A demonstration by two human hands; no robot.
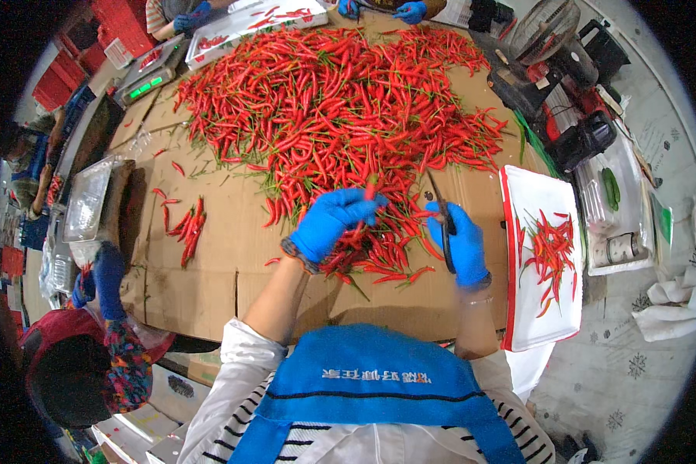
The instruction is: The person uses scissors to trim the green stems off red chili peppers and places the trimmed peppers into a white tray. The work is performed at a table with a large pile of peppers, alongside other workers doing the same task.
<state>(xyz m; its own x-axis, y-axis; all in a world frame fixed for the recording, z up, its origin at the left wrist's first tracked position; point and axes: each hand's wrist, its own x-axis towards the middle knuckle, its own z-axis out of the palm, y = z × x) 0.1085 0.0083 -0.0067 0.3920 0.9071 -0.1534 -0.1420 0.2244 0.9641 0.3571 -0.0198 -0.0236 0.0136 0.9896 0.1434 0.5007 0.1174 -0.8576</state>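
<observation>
My left hand (327, 225), in a blue glove, pinches a red chili pepper (370, 190) over the near part of a large chili heap (336, 110). To its right, my gloved right hand (467, 246) holds a pair of dark scissors (448, 238), with the blades pointing away from me towards the heap. How far the blades are apart is hard to see. Loose chilies with green stems (391, 272) lie below and between my hands. A small group of chilies (191, 229) rests on the cardboard to the left.
Cardboard (209, 290) covers the table. At right, a white foam lid (548, 310) with a red edge carries chilies, and a fan (548, 35) stands beyond. A digital scale (151, 75) is at far left. Co-workers' gloved hands (412, 11) show across the table; another person (69, 365) is lower left.
</observation>
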